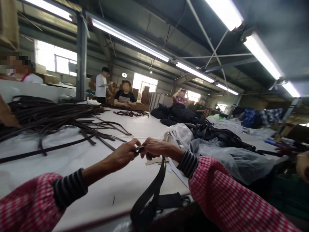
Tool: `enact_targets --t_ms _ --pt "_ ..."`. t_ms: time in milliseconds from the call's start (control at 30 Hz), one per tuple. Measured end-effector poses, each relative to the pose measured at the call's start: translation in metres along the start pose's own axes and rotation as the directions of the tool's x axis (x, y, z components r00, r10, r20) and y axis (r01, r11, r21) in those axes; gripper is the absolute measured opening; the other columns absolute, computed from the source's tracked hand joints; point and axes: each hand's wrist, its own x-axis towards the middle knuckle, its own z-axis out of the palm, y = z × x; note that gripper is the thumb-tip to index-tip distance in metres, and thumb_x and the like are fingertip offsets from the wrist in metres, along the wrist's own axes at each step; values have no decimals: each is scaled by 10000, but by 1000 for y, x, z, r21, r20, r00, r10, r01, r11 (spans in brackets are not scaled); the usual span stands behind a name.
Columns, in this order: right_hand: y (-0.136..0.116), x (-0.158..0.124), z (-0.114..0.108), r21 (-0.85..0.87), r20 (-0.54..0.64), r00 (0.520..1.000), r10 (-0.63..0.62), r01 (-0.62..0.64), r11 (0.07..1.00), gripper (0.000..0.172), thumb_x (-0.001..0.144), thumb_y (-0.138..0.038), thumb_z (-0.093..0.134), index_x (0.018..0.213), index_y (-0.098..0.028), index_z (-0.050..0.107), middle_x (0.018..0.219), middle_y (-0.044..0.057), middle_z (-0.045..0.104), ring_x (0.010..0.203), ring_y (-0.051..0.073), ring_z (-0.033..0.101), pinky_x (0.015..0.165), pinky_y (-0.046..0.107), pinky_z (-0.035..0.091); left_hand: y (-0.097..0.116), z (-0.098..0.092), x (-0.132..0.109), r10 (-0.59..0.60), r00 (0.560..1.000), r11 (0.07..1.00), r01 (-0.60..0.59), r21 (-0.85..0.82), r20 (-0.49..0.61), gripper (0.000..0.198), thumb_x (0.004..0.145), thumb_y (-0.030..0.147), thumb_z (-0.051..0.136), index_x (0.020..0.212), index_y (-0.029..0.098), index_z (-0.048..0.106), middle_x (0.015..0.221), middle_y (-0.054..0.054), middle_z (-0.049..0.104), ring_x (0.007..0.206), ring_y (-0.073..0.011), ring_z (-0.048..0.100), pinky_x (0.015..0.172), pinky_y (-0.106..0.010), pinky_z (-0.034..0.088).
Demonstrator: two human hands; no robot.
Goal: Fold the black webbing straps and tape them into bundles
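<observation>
Over the white table [96, 180], my left hand [124, 153] and my right hand [155, 148] meet, fingers closed on a dark strap [154, 183]. A short stretch of the strap shows between my fingertips. From below my right hand it hangs in a loop to the table's near edge. Beside that loop lies a black padded piece [170, 200] with a metal clip [185, 201] at its end. Some beige pieces [154, 161] and white paper [177, 172] are on the table under my right wrist.
A heap of long dark straps [55, 116] spreads over the left. Black fabric items [178, 114] and clear plastic bags [231, 158] fill the right side. A small pile of dark straps with metal fittings [132, 113] sits at the far end. Several people stand or sit around; another person's hand [303, 164] is at the right edge.
</observation>
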Motion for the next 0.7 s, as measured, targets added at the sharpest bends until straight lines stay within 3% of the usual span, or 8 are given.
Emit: enact_targets --t_ms 67,133,233,300,400,500,567,700 --pt "7 -2 0 69 47 999 -4 1 998 121 825 -205 621 766 -110 668 533 -24 585 400 51 402 386 177 269 -11 -10 -3 -109 987 989 119 -85 114 157 771 258 512 876 207 617 608 24 501 564 -162 428 543 -256 313" --pt "15 -6 1 163 74 997 -36 23 986 105 800 -197 660 877 -125 661 607 -29 619 421 50 424 401 172 298 -19 -20 -8 -219 948 954 258 -155 229 165 775 282 520 886 210 619 599 38 466 517 -136 368 496 -236 253" --pt "29 -11 4 262 53 996 -69 53 964 254 768 -216 718 1001 -160 631 706 -29 648 457 57 460 406 168 319 -33 -27 -17 -324 894 890 400 -221 310 182 749 307 598 914 232 616 641 28 531 500 -122 395 467 -207 254" --pt "42 -13 5 274 54 996 -74 56 960 219 788 -272 732 950 -154 644 687 -30 623 467 56 453 405 166 303 -45 -28 -21 -363 874 852 451 -264 322 237 738 343 676 943 248 606 683 21 582 501 -118 424 454 -196 270" --pt "63 -18 6 286 85 995 -58 31 958 279 844 -398 711 849 -120 686 626 -33 556 469 41 402 420 168 273 -62 -30 -23 -335 867 853 445 -271 369 290 731 365 755 927 243 578 705 36 579 526 -113 443 455 -193 306" --pt "80 -23 9 326 138 989 -55 7 945 377 842 -479 717 912 -108 728 669 -13 590 505 44 406 440 172 273 -72 -35 -26 -235 871 911 352 -214 431 286 783 423 761 884 207 602 747 31 570 600 -109 471 509 -192 352" --pt "87 -28 12 350 193 980 -49 -22 937 415 838 -496 722 966 -101 738 688 1 621 514 48 409 449 176 275 -75 -40 -29 -187 852 941 298 -159 490 328 850 503 700 879 179 660 773 7 590 635 -112 484 545 -199 367" --pt "97 -46 10 386 236 972 -14 -80 919 431 863 -485 702 1004 -80 741 696 36 672 510 53 425 481 186 294 -79 -59 -41 -250 832 945 322 -63 495 434 907 579 614 930 160 724 787 -28 619 690 -136 499 610 -217 393"
